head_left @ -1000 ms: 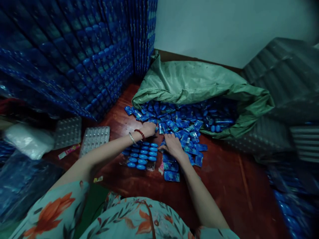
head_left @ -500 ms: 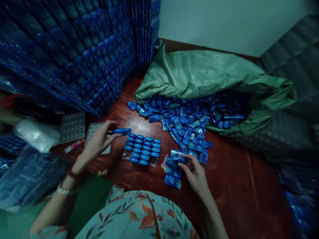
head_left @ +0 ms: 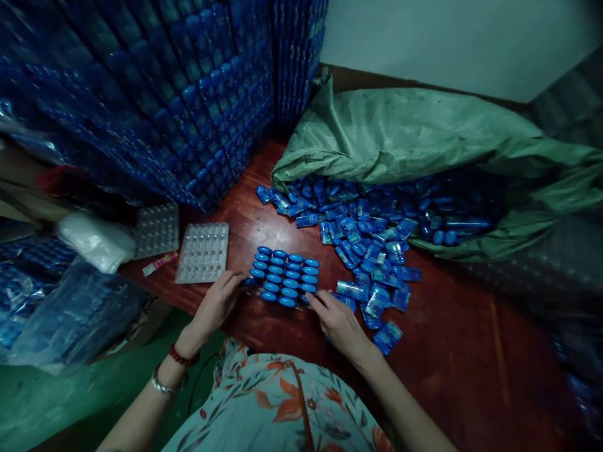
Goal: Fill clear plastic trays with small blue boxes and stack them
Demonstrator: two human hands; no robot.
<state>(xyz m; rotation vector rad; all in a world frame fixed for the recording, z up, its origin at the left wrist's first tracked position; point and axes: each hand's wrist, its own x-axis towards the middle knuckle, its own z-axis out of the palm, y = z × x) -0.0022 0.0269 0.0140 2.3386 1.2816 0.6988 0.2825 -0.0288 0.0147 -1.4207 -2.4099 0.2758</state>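
Note:
Rows of small blue containers with oval tops (head_left: pixel 285 274) stand close together in a clear plastic tray on the table in front of me. My left hand (head_left: pixel 219 304) is closed at the left side of the rows, with its fingertips round a small blue container (head_left: pixel 249 282). At the near right corner, my right hand (head_left: pixel 336 317) is closed too, its fingertips on another blue container that they mostly hide. Loose blue containers in shiny labelled wrap (head_left: pixel 372 251) lie heaped to the right of the tray.
Behind the heap, an open green sack (head_left: pixel 400 135) spills more containers. Two clear moulded trays (head_left: pixel 203 252) (head_left: pixel 157 230) lie to the left, near a pink-and-white strip (head_left: pixel 160 263). Tall stacks of wrapped blue packs (head_left: pixel 188 94) rise at the back left. A white plastic bag (head_left: pixel 97 242) sits at far left.
My left hand has brought its container down to the left side of the rows. My right hand has moved left from the loose containers to the tray's near right corner. The view has shifted.

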